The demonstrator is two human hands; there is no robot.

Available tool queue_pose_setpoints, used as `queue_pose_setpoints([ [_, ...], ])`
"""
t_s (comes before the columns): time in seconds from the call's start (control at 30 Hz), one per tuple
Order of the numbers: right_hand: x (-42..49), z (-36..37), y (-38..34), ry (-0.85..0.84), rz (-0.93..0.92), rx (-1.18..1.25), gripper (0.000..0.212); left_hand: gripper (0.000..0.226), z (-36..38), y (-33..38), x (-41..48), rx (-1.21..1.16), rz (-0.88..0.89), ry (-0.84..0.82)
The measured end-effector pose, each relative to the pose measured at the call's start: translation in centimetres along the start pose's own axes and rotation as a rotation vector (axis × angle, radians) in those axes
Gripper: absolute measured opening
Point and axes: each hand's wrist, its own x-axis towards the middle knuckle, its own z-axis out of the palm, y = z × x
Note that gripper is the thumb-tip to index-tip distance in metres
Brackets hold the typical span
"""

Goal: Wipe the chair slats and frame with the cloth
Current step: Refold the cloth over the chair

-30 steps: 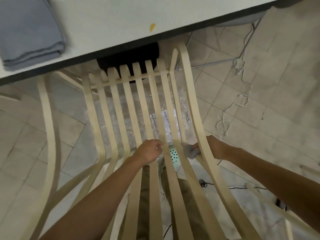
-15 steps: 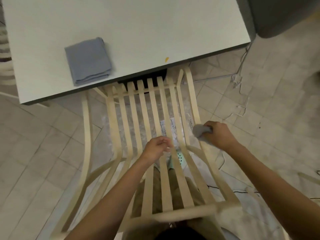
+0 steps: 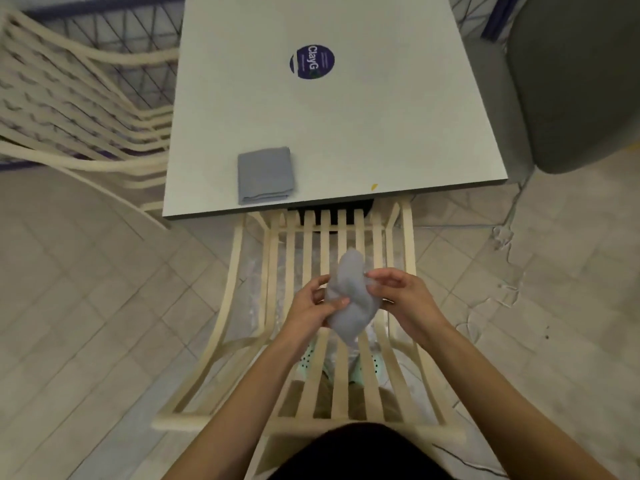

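Note:
A pale wooden slatted chair stands below me, its front end tucked under the table edge. Above the middle slats I hold a crumpled grey cloth with both hands. My left hand pinches its left side, thumb across the front. From the right, my right hand grips the cloth with its fingertips. The cloth is lifted clear of the slats. Its lower end hangs between my wrists.
A white table lies ahead with a folded grey cloth near its front edge and a round blue sticker. A second slatted chair stands at the left, a grey seat at the right. White cable trails on the tiled floor.
My right hand lifted the cloth off the chair's right frame to the middle. My left hand let go of the slat and took hold of the cloth. My view rose and pulled back.

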Motion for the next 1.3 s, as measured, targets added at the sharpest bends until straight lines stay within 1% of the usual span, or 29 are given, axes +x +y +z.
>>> queue_pose_setpoints([
  [0.07,-0.3,0.7,-0.3,0.020,-0.018,0.012,0.024,0.048,0.0,0.2,-1.0,-0.011,0.023,0.040],
  [0.13,-0.6,1.3,-0.6,0.027,-0.016,-0.005,0.024,0.032,0.0,0.4,-1.9,-0.011,0.054,0.088],
  [0.23,-0.9,1.9,-1.2,-0.023,-0.004,-0.161,0.018,0.020,-0.4,0.9,-2.9,-0.069,0.061,0.164],
  [0.27,-0.9,1.9,-1.4,-0.032,-0.006,-0.214,0.018,0.020,-0.7,1.0,-3.0,-0.103,0.067,0.173],
  [0.3,-1.0,2.1,-1.5,-0.038,-0.012,-0.275,0.024,0.023,-1.1,1.1,-3.0,-0.136,0.069,0.184],
  [0.33,-0.9,2.1,-1.4,-0.035,-0.048,-0.372,0.034,0.026,-1.6,1.1,-2.9,-0.159,0.063,0.198],
  [0.37,-1.1,2.2,-1.2,-0.033,-0.124,-0.522,0.046,0.029,-2.0,1.3,-2.8,-0.177,0.053,0.214],
  [0.43,-1.2,2.6,-0.7,-0.100,-0.317,-0.852,0.066,0.033,-3.0,1.6,-2.5,-0.231,0.008,0.239],
  [0.47,-1.2,3.1,-0.3,-0.152,-0.391,-0.971,0.070,0.038,-3.5,1.9,-2.4,-0.263,-0.018,0.240],
  [0.53,-0.8,4.6,0.5,-0.228,-0.463,-1.068,0.071,0.054,-4.7,2.6,-2.4,-0.290,-0.046,0.204],
  [0.6,-0.5,6.0,1.0,-0.250,-0.516,-1.057,0.063,0.062,-5.7,3.0,-2.5,-0.280,-0.060,0.118],
  [0.63,-0.3,6.8,1.0,-0.233,-0.546,-1.031,0.054,0.060,-6.3,3.2,-2.5,-0.264,-0.059,0.100],
  [0.7,-0.2,7.7,0.8,-0.167,-0.555,-0.913,0.037,0.045,-7.2,3.8,-2.6,-0.254,-0.066,0.110],
  [0.73,-0.3,8.2,0.3,-0.155,-0.512,-0.805,0.029,0.038,-7.8,4.1,-2.6,-0.265,-0.079,0.118],
  [0.8,-0.4,9.3,-0.8,-0.174,-0.381,-0.626,0.020,0.033,-9.4,4.6,-2.7,-0.320,-0.063,0.100],
  [0.87,-0.4,10.1,-1.7,-0.224,-0.196,-0.440,0.021,0.025,-10.9,4.8,-2.7,-0.342,0.010,0.103],
  [0.9,-0.4,10.5,-2.1,-0.241,-0.074,-0.303,0.023,0.017,-11.6,4.8,-2.6,-0.301,0.055,0.113],
  [0.93,-0.3,10.7,-2.3,-0.249,0.044,-0.186,0.025,0.018,-12.0,4.8,-2.5,-0.249,0.095,0.111],
  [1.0,-0.4,11.0,-2.5,-0.270,0.180,-0.046,0.029,0.040,-12.2,4.9,-2.7,-0.164,0.109,0.044],
  [1.07,-0.5,11.1,-2.4,-0.335,0.235,0.011,0.031,0.051,-12.0,5.1,-3.2,-0.144,0.039,-0.053],
  [1.13,-0.7,11.3,-2.4,-0.397,0.270,-0.023,0.031,0.049,-11.9,5.3,-3.7,-0.157,-0.017,-0.126],
  [1.17,-0.9,11.3,-2.3,-0.425,0.283,-0.051,0.031,0.047,-11.9,5.3,-3.8,-0.149,-0.020,-0.126],
  [1.23,-1.1,11.2,-2.2,-0.472,0.277,-0.056,0.038,0.040,-12.0,5.1,-3.8,-0.115,-0.007,-0.064],
  [1.3,-1.3,10.9,-2.1,-0.481,0.245,-0.039,0.043,0.040,-12.1,5.0,-3.9,-0.096,-0.045,-0.023],
])
